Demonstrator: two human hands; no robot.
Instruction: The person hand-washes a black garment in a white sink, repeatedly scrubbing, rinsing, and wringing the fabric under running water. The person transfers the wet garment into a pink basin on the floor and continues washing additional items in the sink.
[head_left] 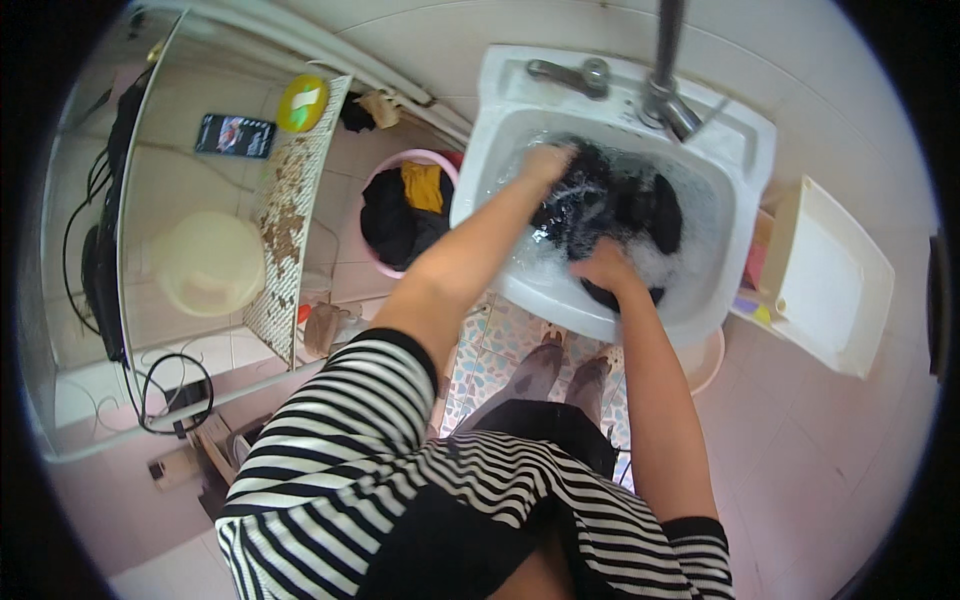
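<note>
Black garments (pixel 615 195) lie soaked in foamy water inside the white sink (pixel 735 300). At the far left part of the basin, my left hand (pixel 548 163) is closed on the cloth, its fingertips partly lost in the dark fabric. Nearer to me, my right hand (pixel 604 266) grips the same black fabric low in the basin, fingers partly under water. Some of the cloth bulges up at the basin's right, and another dark fold shows below my right hand. I cannot tell how many garments there are.
A tap (pixel 570 75) and an upright metal pipe (pixel 668 60) rise at the sink's back. Left of it stands a pink basin (pixel 362 235) of clothes. Further left, a shelf holds a phone (pixel 235 136) and a yellow dish (pixel 302 103). A white bin (pixel 835 270) is at right.
</note>
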